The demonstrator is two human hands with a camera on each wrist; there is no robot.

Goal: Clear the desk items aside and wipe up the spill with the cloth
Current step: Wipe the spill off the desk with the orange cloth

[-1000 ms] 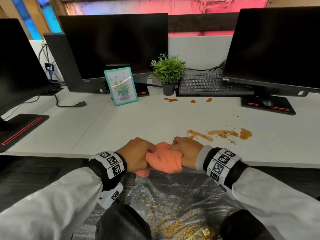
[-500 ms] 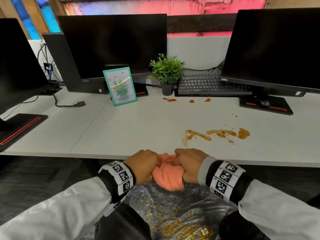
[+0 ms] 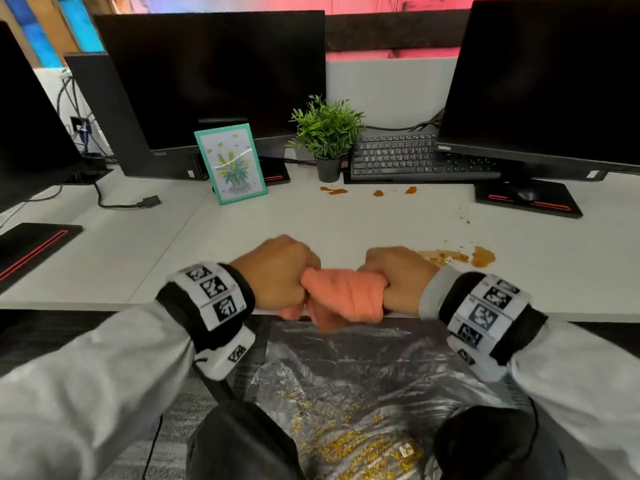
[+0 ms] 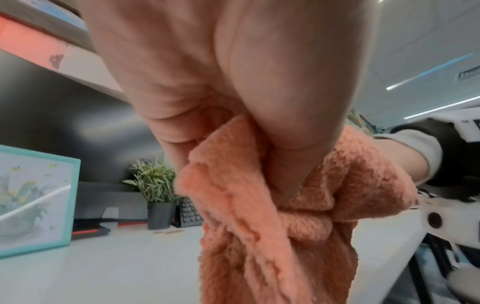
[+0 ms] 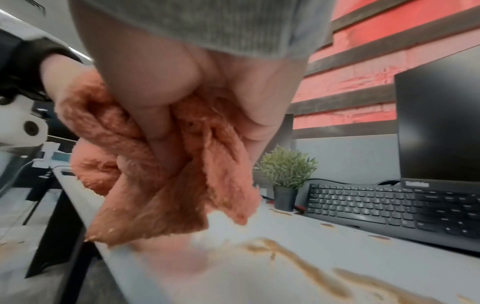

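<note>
While both fists closed tightly on the orange cloth (image 3: pixel 341 294), the left hand (image 3: pixel 277 271) and right hand (image 3: pixel 398 277) held it twisted between them over the desk (image 3: pixel 214 244) edge, probably wringing it; spill (image 3: pixel 457 256) lay just beyond the right fist.

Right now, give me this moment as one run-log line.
left hand: grips cloth | right hand: grips cloth | cloth: bunched between both hands at desk front edge | spill: brown, unwiped, right of hands
</note>
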